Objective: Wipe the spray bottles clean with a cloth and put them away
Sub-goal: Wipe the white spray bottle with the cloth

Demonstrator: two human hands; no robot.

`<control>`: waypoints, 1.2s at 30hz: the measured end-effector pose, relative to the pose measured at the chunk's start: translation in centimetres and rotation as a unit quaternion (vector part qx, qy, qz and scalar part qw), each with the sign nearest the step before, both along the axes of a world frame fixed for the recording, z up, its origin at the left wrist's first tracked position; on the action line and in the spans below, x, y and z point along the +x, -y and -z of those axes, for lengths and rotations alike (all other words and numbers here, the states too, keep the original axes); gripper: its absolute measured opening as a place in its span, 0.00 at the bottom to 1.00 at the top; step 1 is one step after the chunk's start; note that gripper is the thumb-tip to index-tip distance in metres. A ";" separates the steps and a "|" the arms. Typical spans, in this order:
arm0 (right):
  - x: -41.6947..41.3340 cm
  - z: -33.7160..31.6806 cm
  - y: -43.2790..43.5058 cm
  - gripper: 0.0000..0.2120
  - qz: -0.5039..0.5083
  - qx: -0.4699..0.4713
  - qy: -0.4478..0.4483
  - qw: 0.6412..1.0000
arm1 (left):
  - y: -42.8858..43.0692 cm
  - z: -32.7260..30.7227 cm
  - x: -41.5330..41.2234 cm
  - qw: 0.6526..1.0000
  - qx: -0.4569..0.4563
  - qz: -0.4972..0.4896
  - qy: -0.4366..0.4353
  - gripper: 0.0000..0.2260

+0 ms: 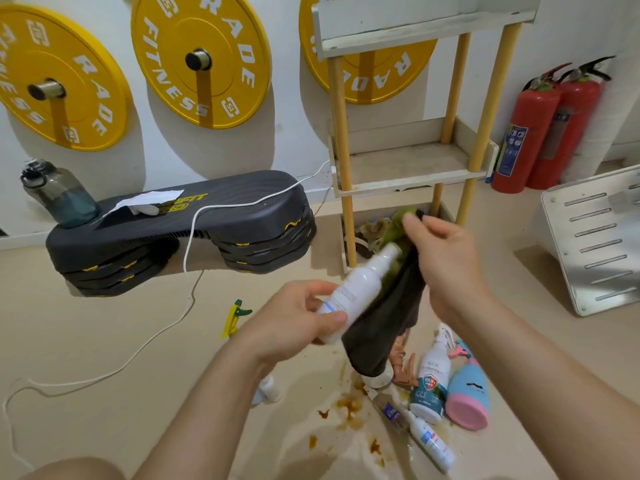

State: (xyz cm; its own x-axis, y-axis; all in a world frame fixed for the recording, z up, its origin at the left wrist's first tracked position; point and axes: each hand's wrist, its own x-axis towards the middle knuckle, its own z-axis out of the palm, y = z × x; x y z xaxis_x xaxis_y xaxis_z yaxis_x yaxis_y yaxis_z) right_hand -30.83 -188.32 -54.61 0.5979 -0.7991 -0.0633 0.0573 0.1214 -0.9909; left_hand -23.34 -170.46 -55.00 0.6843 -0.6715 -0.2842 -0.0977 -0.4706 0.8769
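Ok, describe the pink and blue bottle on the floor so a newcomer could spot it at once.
Find the shelf rack with yellow posts at the wall. On the floor before it, right of the brown spill, bottles lie clustered. The pink and blue bottle is rightmost: fat, pink-based, while its neighbours are white.

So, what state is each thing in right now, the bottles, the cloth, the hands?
White spray bottle: held tilted, cap end against the cloth.
Cloth: hanging from the right hand, beside the bottle.
Left hand: grips the bottle's lower half.
Right hand: holds the cloth.
Teal-label bottle: on the floor, not put away.
Pink and blue bottle: lying on the floor.
Floor: spattered with brown stains.
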 end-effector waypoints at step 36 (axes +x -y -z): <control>0.5 1.8 -6.2 0.13 -0.181 0.150 -0.102 0.967 | 0.5 -0.5 0.6 0.956 -0.230 -0.128 0.131 0.15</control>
